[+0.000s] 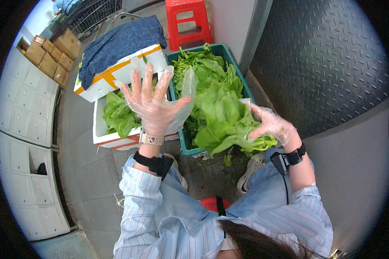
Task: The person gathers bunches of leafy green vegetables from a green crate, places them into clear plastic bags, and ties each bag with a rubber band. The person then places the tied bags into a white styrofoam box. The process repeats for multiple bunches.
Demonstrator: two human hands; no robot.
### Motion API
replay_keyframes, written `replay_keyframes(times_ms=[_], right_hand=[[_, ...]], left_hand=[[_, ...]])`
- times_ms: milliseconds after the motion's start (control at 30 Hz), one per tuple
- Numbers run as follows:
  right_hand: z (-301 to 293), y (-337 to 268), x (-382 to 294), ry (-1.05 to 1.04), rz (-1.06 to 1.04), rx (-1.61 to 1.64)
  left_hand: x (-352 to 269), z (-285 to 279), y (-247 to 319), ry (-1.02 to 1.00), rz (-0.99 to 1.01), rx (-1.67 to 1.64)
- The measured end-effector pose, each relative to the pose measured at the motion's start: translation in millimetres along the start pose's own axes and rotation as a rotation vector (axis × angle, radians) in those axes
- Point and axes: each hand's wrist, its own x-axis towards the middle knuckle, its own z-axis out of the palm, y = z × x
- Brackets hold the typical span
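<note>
My right hand [274, 124], in a clear plastic glove, grips a bunch of leafy greens [225, 121] by its stems. The leaves fan leftward over the near end of a teal plastic crate [194, 151]. A small pale flat piece [246, 103] shows by my right fingertips; what it is I cannot tell. My left hand [154, 106], also gloved, is held palm down with fingers spread and nothing in it. It hovers over a white foam box [100, 129] that contains more leafy greens [121, 113]. Inside the crate lies a heap of greens [207, 66].
Another foam box [100, 85], draped with a dark blue towel [123, 45], stands behind. Beyond the crate is a red plastic stool [188, 24]. Lockers [29, 100] and cardboard boxes [52, 58] line the left; a dark tread-patterned metal panel [321, 64] is right. A person [63, 5] appears far back.
</note>
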Motion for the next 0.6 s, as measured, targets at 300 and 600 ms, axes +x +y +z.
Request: replay_keyframes(times_ms=[300,600], right_hand=[[44.1,-10.8,26.8,-0.123,-0.014,-0.026],[42.4,-10.6,31.1,-0.082,-0.087,-0.179]], left_hand=[[2.2,6.4,37.3,-0.132,-0.029,-0.048],[27.8,-3.7,25.3,-0.087,-0.368,-0.49]])
